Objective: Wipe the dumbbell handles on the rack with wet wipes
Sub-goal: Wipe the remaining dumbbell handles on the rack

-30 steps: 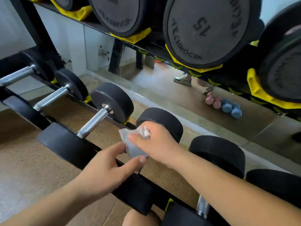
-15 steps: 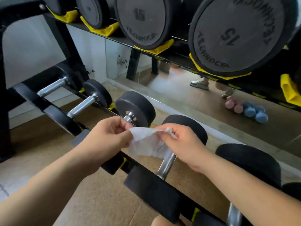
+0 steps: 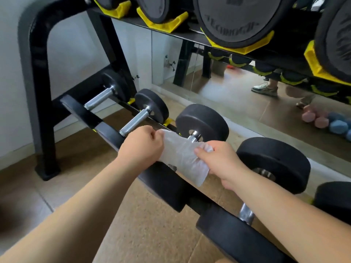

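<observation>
I am pinching the limp, damp wet wipe (image 3: 182,160) by its two ends, left hand (image 3: 141,147) and right hand (image 3: 222,162) both curled on it, draping it over the third dumbbell handle (image 3: 193,137) on the lower rack (image 3: 79,111), judging that thin sheet likely to bunch or tear.

Dumbbell handles (image 3: 135,119) are seen as bright, glossy metal with a ribbed grip; the dumbbell heads (image 3: 202,122) as matt black rubber. The wet wipe (image 3: 182,158) is noted as thin, translucent white cloth, creased. The rack frame (image 3: 40,76) is finished in semi-gloss black; its cradles (image 3: 163,22) are yellow plastic. Smooth tiles are seen on the floor (image 3: 79,164).
</observation>
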The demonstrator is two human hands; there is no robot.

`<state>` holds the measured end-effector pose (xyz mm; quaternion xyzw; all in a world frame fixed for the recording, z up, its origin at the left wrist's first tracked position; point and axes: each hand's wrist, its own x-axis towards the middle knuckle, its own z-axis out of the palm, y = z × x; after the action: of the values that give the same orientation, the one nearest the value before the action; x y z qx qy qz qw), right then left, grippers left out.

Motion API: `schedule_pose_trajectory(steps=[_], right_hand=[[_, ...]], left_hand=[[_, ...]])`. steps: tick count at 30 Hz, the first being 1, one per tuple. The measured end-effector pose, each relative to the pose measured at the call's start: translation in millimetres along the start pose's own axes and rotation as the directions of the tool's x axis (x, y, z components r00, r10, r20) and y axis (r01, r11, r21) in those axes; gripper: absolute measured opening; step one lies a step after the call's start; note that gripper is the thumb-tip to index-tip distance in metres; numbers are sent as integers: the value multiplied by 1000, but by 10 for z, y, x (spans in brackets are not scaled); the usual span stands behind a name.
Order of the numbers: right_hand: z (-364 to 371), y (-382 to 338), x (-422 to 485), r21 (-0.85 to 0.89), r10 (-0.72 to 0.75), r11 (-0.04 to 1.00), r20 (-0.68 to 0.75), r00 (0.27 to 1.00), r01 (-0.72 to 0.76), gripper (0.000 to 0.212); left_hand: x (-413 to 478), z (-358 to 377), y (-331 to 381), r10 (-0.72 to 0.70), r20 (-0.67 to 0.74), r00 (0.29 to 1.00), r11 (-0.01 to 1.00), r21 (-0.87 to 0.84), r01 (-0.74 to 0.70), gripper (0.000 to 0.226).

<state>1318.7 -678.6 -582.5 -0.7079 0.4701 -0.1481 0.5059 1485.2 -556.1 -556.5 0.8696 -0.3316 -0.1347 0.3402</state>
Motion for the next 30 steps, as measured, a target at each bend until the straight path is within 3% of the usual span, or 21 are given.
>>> schedule_pose_trajectory(steps=[2, 3, 4, 5, 6, 7, 9, 12, 16, 18, 21, 22, 24, 26, 27, 29, 30], right_hand=[[33, -16, 15, -102, -33, 994, -29, 999, 30, 23], [38, -17, -16, -246, -76, 967, -40, 996, 64, 29], [46, -5, -46, -475, -173, 871, -62, 983, 123, 34], [57, 14, -76, -692, -350, 695, -88, 933, 195, 33], [78, 27, -87, -809, -564, 507, -52, 824, 296, 25], [120, 32, -76, -830, -719, 359, 45, 693, 427, 17], [260, 71, 56, -704, -802, 175, 304, 514, 689, 10], [473, 143, 349, -560, -684, 85, 568, 457, 824, 20], [561, 84, 566, -603, -622, -18, 631, 464, 797, 34], [624, -59, 599, -654, -506, -84, 678, 533, 752, 45], [843, -470, 635, -762, -46, -80, 647, 761, 642, 50], [893, -571, 680, -793, 86, -71, 600, 795, 605, 43], [973, -728, 735, -804, 239, -78, 559, 794, 589, 29], [973, -712, 728, -789, 214, -110, 575, 789, 605, 30], [922, -640, 705, -779, 136, -120, 601, 788, 615, 36], [786, -402, 654, -751, -154, -139, 660, 735, 646, 48], [693, -264, 633, -727, -320, -145, 676, 663, 671, 49]], left_hand=[[170, 32, -69, 28, 17, 999, 998, 63, -29, 38], [251, 46, -103, 38, 37, 999, 996, 77, -41, 38], [336, 65, -141, 48, 66, 997, 996, 77, -53, 38], [420, 87, -176, 57, 106, 993, 995, 71, -65, 39], [499, 110, -206, 71, 145, 987, 995, 64, -81, 41], [569, 133, -239, 88, 188, 978, 993, 60, -101, 43], [673, 196, -314, 137, 273, 952, 987, 44, -155, 43], [767, 312, -460, 204, 372, 906, 970, 47, -237, 28], [872, 377, -553, 247, 468, 849, 963, -21, -269, 20], [877, 379, -542, 261, 505, 822, 961, -52, -273, 20], [874, 342, -590, 226, 556, 800, 974, -113, -197, 23], [862, 322, -620, 209, 570, 795, 978, -132, -162, 24], [812, 293, -690, 185, 569, 801, 979, -179, -99, 23], [724, 269, -737, 170, 547, 820, 973, -223, -53, 21], [680, 274, -752, 162, 541, 825, 972, -233, -37, 21], [611, 298, -758, 142, 524, 839, 972, -236, -17, 24], [578, 297, -750, 136, 517, 845, 974, -227, -17, 26]])
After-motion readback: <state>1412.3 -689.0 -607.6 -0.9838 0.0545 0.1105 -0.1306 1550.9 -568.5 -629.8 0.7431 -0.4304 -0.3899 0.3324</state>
